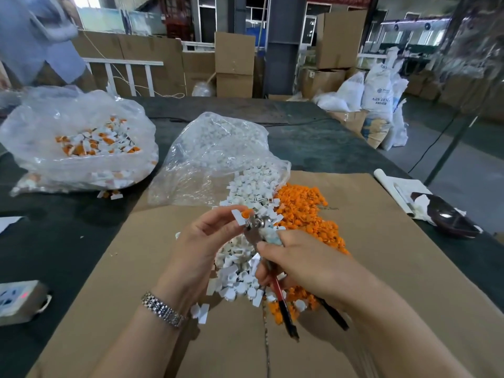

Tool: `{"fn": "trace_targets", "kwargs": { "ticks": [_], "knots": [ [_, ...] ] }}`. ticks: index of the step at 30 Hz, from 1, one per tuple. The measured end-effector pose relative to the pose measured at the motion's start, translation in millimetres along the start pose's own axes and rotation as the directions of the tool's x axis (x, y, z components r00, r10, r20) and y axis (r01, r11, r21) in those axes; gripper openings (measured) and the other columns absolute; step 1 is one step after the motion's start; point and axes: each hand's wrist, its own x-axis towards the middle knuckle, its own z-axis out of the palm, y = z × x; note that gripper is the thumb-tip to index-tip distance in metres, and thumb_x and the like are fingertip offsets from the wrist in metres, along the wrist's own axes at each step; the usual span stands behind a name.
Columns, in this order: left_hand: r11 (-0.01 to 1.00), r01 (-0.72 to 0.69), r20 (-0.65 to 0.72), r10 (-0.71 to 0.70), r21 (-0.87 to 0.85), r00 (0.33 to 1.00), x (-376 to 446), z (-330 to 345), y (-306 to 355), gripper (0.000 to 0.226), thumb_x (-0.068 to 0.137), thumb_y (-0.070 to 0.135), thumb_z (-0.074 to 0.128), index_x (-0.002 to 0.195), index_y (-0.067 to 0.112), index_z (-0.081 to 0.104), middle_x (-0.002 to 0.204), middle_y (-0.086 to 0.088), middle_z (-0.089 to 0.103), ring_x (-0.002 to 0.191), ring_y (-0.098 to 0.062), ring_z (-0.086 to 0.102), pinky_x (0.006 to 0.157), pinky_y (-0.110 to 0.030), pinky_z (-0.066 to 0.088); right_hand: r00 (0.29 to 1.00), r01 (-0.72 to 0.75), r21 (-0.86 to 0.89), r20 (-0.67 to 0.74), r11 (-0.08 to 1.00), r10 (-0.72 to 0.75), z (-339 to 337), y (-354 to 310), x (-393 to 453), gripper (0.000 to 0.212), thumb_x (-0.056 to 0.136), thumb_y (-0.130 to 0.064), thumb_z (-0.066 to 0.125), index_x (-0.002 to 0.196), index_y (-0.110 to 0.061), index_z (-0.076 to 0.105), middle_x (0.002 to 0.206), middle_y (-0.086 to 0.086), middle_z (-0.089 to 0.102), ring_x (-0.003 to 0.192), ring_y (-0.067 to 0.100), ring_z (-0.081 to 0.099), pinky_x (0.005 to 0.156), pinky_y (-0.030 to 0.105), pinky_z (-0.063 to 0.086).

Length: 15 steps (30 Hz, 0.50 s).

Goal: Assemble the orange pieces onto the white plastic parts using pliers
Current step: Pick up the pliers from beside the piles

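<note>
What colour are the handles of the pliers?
The pliers have red and black handles, seen best in the head view, below the right hand.

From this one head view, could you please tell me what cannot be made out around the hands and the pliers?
- Whether the orange piece is seated in the white part: too small, partly behind the left hand's fingers.
- The pliers' jaws: blurred.
- The pliers' handles: mid-section covered by the right hand.
- The clear bag's lower contents: veiled by glare and folds.
- The person at top left: cut off by the edge.
</note>
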Motion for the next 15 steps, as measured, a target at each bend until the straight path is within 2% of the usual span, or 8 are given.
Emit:
{"fn": "trace_targets", "kwargs": {
  "ticks": [4,7,10,15],
  "knots": [
    [1.0,0.004,0.039,-0.005,0.028,0.999,-4,3,3,0.046,0.076,0.044,0.088,0.115,0.021,0.078,0.122,-0.008,0.075,0.118,-0.027,0.069,0.102,-0.041,0.049,1.0,0.016,-0.008,-0.007,1.0,-0.016,3,1,0,0.027,0.107,-0.043,0.043,0.108,-0.02,0.057,0.092,-0.002,0.076,0.084,0.008,0.073,0.074,0.023,0.051],
    [0.999,-0.003,0.049,0.0,0.049,0.999,-6,3,7,0.044,0.078,0.043,0.086,0.115,0.022,0.077,0.121,-0.008,0.075,0.117,-0.026,0.07,0.096,-0.031,0.056,0.999,0.033,0.029,0.001,0.999,-0.033,5,3,2,0.029,0.106,-0.045,0.043,0.108,-0.018,0.053,0.093,0.001,0.073,0.079,0.01,0.073,0.071,0.024,0.055],
    [0.999,-0.003,0.049,0.001,0.043,0.999,-8,4,8,0.036,0.081,0.037,0.083,0.114,0.022,0.078,0.12,-0.007,0.076,0.115,-0.022,0.071,0.091,-0.02,0.055,0.997,0.077,0.068,-0.022,0.995,-0.076,11,7,5,0.03,0.105,-0.045,0.044,0.112,-0.016,0.049,0.083,0.004,0.065,0.066,0.01,0.064,0.06,0.021,0.053],
    [0.991,-0.021,0.052,0.014,0.134,0.999,-8,7,8,0.024,0.089,0.026,0.076,0.112,0.025,0.08,0.117,-0.002,0.077,0.116,-0.017,0.071,0.094,-0.018,0.053,0.984,0.144,0.127,-0.12,0.981,-0.129,25,18,11,0.032,0.104,-0.048,0.044,0.097,-0.017,0.049,0.068,0.003,0.053,0.052,0.013,0.053,0.049,0.021,0.047]
  ]
}}
